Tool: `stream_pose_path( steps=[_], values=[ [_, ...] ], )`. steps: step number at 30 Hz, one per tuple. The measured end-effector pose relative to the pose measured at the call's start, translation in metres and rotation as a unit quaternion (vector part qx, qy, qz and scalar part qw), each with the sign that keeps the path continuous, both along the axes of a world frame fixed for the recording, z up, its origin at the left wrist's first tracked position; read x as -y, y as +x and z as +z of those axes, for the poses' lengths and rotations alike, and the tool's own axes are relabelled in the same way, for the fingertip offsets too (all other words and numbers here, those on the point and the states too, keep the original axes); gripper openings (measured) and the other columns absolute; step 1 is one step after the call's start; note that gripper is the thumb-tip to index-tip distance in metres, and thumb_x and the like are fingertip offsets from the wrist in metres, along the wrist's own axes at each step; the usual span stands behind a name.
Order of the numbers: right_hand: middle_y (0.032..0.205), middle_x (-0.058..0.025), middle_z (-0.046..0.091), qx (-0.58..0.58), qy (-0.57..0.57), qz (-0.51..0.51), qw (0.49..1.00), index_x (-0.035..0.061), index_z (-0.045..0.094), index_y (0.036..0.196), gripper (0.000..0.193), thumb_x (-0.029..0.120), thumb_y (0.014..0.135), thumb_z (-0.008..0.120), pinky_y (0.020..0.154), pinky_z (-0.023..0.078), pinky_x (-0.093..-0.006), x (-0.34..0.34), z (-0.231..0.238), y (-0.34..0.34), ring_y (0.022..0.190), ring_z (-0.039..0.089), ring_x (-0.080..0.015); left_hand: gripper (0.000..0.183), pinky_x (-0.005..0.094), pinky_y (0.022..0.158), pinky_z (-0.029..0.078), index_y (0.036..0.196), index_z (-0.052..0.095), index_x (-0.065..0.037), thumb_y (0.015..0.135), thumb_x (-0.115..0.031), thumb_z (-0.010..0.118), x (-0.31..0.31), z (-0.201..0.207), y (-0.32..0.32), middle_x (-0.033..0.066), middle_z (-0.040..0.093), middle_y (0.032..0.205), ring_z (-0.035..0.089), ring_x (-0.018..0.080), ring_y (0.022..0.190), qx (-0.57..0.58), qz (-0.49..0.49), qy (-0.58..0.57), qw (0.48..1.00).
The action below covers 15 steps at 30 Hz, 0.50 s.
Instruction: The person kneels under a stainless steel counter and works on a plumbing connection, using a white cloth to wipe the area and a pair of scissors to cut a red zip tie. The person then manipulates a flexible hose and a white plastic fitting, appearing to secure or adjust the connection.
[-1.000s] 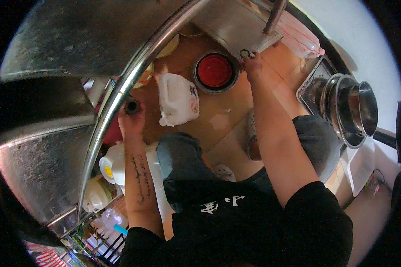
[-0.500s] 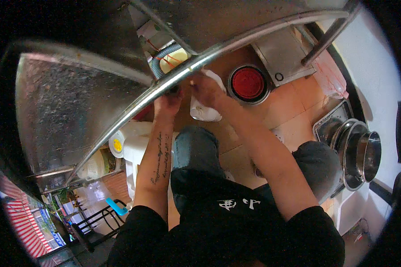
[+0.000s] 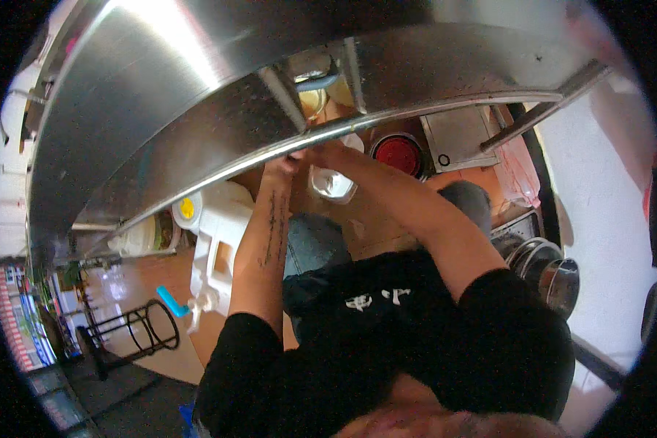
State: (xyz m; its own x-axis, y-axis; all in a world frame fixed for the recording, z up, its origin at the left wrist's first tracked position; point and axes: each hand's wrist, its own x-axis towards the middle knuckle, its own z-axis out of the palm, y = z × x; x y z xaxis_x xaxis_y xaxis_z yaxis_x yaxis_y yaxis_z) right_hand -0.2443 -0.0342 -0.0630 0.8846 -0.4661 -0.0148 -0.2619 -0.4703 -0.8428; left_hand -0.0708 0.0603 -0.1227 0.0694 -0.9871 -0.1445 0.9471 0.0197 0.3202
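Overhead, left hand (image 3: 288,162) and right hand (image 3: 327,152) side by side, fingers curled on the steel edge (image 3: 219,175).

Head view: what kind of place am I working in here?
Probably a commercial kitchen or food stall. A large stainless steel counter fills the upper view, both hands, left hand and right hand, at its rounded edge. Stacked metal bowls sit at right, and a white plastic jerrycan stands on the floor.

The shiny metal counter (image 3: 197,131) covers most of both hands, the left hand (image 3: 283,162) and the right hand (image 3: 325,152). You cannot see what the fingers hold.
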Motion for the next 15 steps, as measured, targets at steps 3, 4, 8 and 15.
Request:
stream_pose_path(
  steps=[3,4,8,15],
  values=[
    [0.097,-0.0091,0.069,-0.02,-0.247,0.149,0.957,0.0069,0.067,0.1,0.027,0.031,0.097,0.055,0.082,0.051,-0.0422,0.005,0.013,0.003,0.091,0.065,-0.0249,0.031,0.0283,0.074,0.05,0.121,0.058,0.001,0.093,-0.012,0.06,0.0,-0.005,0.016,0.0081,0.062,0.101,0.058,0.0166,0.088,0.087,-0.02,0.044,0.995],
    [0.092,-0.0067,0.067,0.136,-0.286,0.055,0.947,0.0081,0.067,0.1,0.024,0.026,0.098,0.051,0.082,0.05,-0.0415,0.0,0.013,0.005,0.089,0.064,-0.024,0.034,0.0295,0.08,0.05,0.123,0.059,0.002,0.091,-0.009,0.063,0.0,0.0,0.01,0.0077,0.062,0.105,0.058,0.0178,0.094,0.092,-0.016,0.037,0.995],
    [0.105,-0.0141,0.064,0.104,-0.233,0.067,0.965,0.0055,0.062,0.111,0.027,0.027,0.096,0.054,0.091,0.047,-0.0442,0.008,0.007,0.018,0.1,0.061,-0.0302,0.054,0.043,0.103,0.045,0.141,0.048,-0.007,0.094,-0.034,0.052,-0.002,0.043,-0.045,0.0125,0.053,0.138,0.051,0.0284,0.126,0.294,0.207,-0.099,0.928],
    [0.126,-0.027,0.06,-0.029,-0.278,0.064,0.958,0.0011,0.053,0.131,0.046,0.028,0.094,0.059,0.106,0.042,-0.049,0.008,0.003,0.015,0.121,0.056,-0.0411,0.021,0.0411,0.075,0.056,0.101,0.068,0.002,0.09,-0.013,0.06,0.005,0.049,-0.051,0.016,0.07,0.096,0.067,0.0251,0.086,0.633,0.196,0.213,0.718]
  ],
)
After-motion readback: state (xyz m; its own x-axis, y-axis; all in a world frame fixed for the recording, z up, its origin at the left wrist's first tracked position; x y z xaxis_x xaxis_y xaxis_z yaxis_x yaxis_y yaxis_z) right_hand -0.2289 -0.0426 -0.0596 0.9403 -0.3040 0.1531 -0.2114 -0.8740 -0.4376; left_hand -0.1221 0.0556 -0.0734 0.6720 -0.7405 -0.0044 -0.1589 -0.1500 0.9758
